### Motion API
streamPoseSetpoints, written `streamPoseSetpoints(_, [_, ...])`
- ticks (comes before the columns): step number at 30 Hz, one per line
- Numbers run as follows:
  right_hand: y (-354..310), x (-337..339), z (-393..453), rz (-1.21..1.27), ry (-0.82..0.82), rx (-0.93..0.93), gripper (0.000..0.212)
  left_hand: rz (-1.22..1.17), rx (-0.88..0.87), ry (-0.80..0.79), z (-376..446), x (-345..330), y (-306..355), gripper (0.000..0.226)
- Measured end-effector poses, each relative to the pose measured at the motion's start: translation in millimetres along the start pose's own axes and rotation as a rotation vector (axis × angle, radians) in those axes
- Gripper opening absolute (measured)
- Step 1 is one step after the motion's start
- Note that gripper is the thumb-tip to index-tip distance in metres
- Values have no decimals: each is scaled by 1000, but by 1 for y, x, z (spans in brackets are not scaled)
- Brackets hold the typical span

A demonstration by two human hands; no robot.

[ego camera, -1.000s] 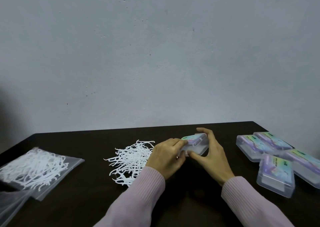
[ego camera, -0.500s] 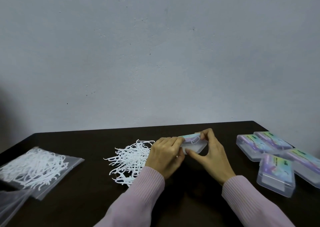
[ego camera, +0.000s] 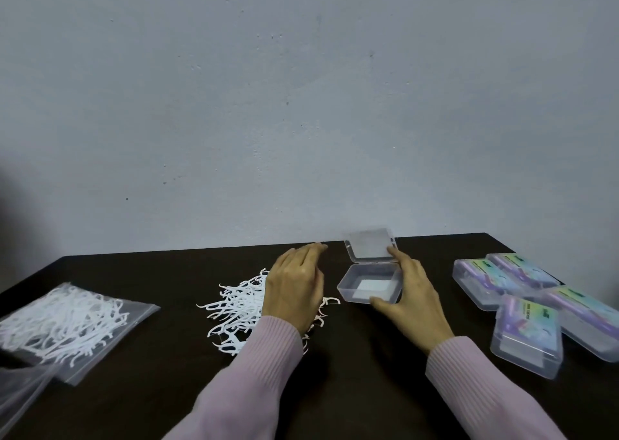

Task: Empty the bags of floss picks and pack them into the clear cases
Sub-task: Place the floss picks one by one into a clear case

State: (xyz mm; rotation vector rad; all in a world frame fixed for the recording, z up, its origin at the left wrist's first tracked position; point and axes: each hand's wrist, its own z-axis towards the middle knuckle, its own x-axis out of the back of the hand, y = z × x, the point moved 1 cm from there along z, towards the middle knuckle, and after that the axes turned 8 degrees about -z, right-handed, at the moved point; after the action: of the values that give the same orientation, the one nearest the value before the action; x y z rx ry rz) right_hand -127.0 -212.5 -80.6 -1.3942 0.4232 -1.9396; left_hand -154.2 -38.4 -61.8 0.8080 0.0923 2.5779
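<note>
The right hand (ego camera: 413, 300) holds an open clear case (ego camera: 369, 286) on the dark worktop (ego camera: 351, 372), its grip clamped on it: thumb against the near corner, index finger up at the raised lid (ego camera: 369, 247). A white card lies in the case's base. Just left of that grip the left hand (ego camera: 294, 287) hovers with fingers straight and apart, holding nothing, over a loose pile of white floss picks (ego camera: 239, 309). Further left lies a clear bag of floss picks (ego camera: 67, 319). Right of the grip, four closed cases (ego camera: 526, 334) with colourful labels sit clustered together
</note>
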Motion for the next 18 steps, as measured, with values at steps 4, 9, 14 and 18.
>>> streamPoseSetpoints(4, [5,-4,2,0,-113,-178,85,-25,50,-37,0,3,-3,43])
streamPoseSetpoints(9, [7,-8,-2,-61,-154,-206,66,-83,128,-156,-1,13,-11,44])
streamPoseSetpoints(14, [-2,-10,-8,-206,0,-204,47,-111,110,-216,-17,31,-31,41])
streamPoseSetpoints(18, [-12,-18,-15,-192,4,-95,32,-115,130,-315,-30,45,-45,32])
